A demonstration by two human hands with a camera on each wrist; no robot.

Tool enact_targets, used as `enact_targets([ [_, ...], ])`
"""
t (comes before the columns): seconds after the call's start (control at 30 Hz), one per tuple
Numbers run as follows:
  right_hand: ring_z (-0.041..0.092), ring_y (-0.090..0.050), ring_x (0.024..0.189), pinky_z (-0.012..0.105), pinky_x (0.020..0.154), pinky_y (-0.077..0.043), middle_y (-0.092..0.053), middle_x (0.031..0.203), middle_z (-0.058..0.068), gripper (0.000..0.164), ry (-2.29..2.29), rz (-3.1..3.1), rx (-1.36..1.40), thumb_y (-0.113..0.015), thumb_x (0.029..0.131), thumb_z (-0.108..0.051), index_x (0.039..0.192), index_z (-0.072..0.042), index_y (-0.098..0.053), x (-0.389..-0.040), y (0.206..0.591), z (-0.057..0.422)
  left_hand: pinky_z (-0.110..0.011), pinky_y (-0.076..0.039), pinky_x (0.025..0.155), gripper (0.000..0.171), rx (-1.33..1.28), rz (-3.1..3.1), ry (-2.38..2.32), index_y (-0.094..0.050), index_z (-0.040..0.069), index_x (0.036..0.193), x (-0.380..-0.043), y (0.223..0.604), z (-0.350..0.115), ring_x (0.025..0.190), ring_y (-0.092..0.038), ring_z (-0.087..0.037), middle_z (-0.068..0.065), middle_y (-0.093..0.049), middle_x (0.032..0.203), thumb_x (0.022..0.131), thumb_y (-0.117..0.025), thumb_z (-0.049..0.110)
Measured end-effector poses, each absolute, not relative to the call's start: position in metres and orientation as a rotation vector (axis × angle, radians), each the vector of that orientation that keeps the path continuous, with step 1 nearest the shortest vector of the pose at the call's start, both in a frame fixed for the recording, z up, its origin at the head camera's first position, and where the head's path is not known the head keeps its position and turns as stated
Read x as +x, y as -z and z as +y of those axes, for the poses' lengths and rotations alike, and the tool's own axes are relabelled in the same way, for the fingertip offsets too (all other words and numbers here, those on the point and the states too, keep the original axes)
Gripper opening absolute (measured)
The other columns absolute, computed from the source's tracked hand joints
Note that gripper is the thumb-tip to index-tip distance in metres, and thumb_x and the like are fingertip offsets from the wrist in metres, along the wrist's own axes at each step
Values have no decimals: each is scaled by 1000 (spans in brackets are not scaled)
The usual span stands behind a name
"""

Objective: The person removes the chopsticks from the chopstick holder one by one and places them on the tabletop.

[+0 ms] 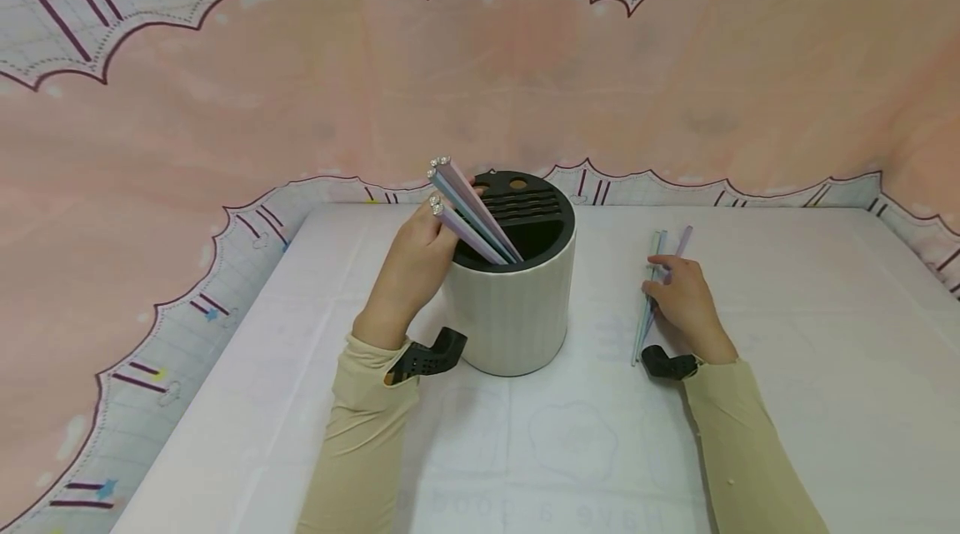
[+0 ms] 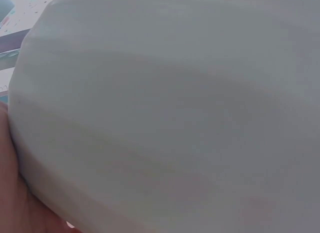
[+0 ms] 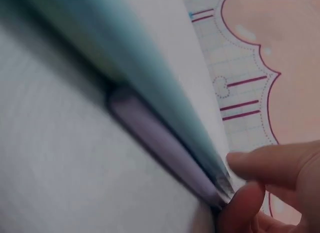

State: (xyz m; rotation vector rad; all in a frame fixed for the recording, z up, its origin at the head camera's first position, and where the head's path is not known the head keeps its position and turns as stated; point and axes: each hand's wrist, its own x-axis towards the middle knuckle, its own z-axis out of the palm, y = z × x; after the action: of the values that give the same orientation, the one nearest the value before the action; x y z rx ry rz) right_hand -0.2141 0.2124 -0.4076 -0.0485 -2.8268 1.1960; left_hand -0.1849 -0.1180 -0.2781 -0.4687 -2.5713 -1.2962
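Note:
A white ribbed utensil holder with a black slotted, holed top stands upright on the table. My left hand grips its left side near the rim; the far fingers are partly hidden. In the left wrist view the holder's pale wall fills most of the picture, with the hand against it. Several pastel sticks with sparkly ends lean left out of its large opening. To the right, my right hand pinches slim green, blue and purple sticks lying close together; blue and purple ones show close up.
A white cloth covers the table. Behind it hangs a pink-orange backdrop with a scalloped border. Black wrist cameras sit on both wrists, the left one close to the holder's wall.

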Motion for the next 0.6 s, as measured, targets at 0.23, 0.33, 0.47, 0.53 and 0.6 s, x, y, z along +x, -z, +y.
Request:
enact_targets([
  [0.23,19,-50,64,28,56,-40,-47,120,15,37,-1415,-2608,-154,-45,93,-24,126,-6,-48,-209,400,215,-36,-32,98,48,-419,-2603,1305,-45,33,130,-182,280,-118,116,-40,-5,17,-38,134,92,-25,53],
  [0.33,10,-42,50,23,46,-37,-53,111,6,36,-1574,-2431,-132,-46,93,-30,122,-10,-51,-207,389,212,-36,-34,96,48,-422,-2604,1303,-43,33,132,-181,280,-118,115,-42,-5,16,-39,133,92,-26,53],
  [0.47,13,-43,49,22,43,-38,-60,98,6,31,-1707,-2248,78,-49,92,-27,119,-12,-54,-200,364,199,-35,-33,97,47,-424,-2595,1295,-43,32,132,-180,282,-118,115,-41,-4,17,-40,133,93,-26,52],
  [0.53,17,-45,53,23,44,-39,-61,94,9,29,-1731,-2188,198,-50,92,-23,118,-11,-55,-193,349,190,-35,-33,97,47,-428,-2589,1301,-43,32,132,-179,282,-118,116,-41,-4,17,-40,132,93,-26,52],
  [0.6,20,-46,54,23,45,-40,-61,91,11,27,-1740,-2129,289,-50,92,-20,116,-9,-56,-185,335,180,-35,-33,97,47,-440,-2579,1302,-44,31,131,-179,283,-118,116,-41,-5,16,-39,133,93,-26,51],
])
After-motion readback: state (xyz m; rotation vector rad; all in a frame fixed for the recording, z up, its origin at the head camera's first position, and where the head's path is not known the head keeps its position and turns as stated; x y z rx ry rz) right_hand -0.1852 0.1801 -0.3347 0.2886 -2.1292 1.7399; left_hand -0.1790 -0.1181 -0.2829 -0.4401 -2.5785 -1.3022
